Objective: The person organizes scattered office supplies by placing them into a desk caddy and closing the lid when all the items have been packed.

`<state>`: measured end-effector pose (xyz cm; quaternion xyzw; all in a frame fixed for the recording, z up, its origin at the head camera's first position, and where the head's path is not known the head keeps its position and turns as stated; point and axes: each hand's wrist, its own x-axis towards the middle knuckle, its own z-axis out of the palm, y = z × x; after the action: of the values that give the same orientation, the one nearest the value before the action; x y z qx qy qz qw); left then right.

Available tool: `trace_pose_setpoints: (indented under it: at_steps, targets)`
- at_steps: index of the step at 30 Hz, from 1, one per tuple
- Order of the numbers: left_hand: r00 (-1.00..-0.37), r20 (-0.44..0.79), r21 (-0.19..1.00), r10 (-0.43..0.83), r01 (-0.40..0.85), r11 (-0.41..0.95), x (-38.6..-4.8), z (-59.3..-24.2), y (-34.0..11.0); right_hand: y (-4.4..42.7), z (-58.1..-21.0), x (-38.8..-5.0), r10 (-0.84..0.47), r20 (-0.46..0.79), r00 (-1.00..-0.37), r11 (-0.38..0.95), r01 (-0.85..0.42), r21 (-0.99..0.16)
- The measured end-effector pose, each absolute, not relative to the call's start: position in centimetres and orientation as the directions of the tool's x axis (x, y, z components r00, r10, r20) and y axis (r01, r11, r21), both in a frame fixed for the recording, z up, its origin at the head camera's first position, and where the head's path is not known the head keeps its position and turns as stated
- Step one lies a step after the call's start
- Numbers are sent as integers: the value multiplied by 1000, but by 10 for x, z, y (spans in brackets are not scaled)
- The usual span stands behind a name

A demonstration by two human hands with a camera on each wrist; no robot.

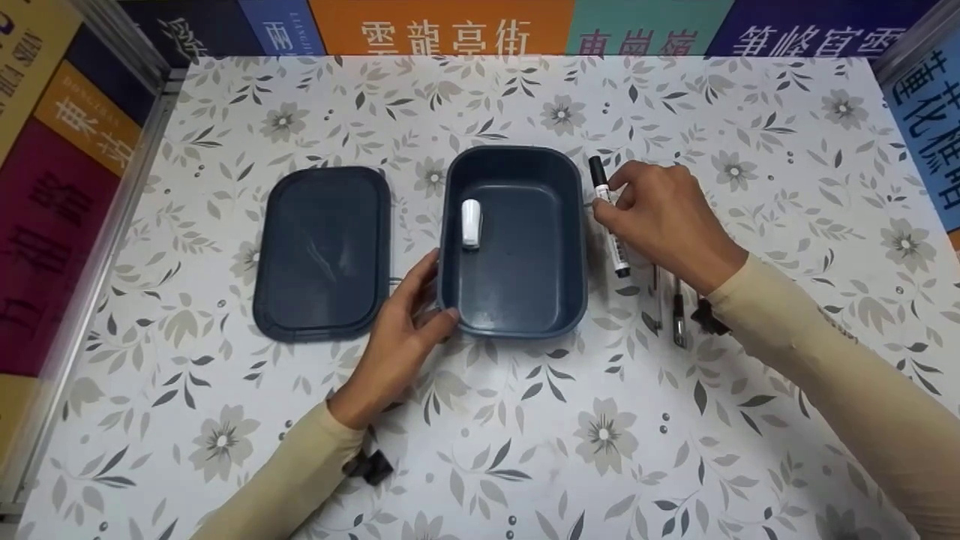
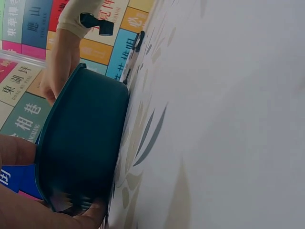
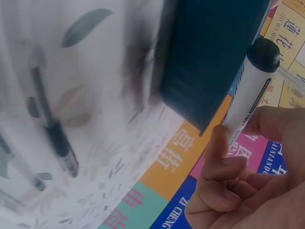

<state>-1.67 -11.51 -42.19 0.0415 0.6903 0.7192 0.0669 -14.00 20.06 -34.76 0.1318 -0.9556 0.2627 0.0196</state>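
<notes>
A dark blue plastic box [image 1: 517,304] stands uncovered on the table. My left hand [image 1: 397,330] grips its near left corner, thumb at the rim and fingers against the outer wall. Inside the box, near the left wall, lies a short white object [image 1: 471,221] whose kind I cannot make out. Just beyond the right wall, my right hand [image 1: 667,214] pinches a white marker [image 1: 618,251] with black ends between thumb and fingers. In the right wrist view the marker [image 3: 250,95] is held up off the table, beside the box wall [image 3: 209,57].
The matching dark blue lid [image 1: 322,255] lies flat left of the box. Beneath and near my right wrist are a pen [image 1: 679,322] and other slim items, partly covered by the arm. Printed panels [image 1: 450,30] edge the flower-patterned table [image 1: 525,465].
</notes>
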Motion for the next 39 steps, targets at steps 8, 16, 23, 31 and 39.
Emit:
trace_pose_setpoints:
  at_steps: [8,16,23,31,39]
  targets:
    - [-988,-33,998,151,-40,-42,-17,-422,-116,187,-346,-144,-258,117,-959,816,-282,-504]
    - [-989,-33,998,145,-39,-44,-17,-423,-115,175,-347,-146,-272,100,-957,816,-285,-503]
    - [-988,-33,998,152,-41,-47,-16,-422,-115,165,-350,-147,-299,110,-948,808,-313,-499]
    - [-987,-26,998,159,-35,-53,-17,-422,-115,155,-352,-150,-309,118,-944,817,-327,-474]
    - [-988,-26,998,155,-35,-55,-17,-423,-115,145,-352,-150,-324,113,-939,806,-337,-487]
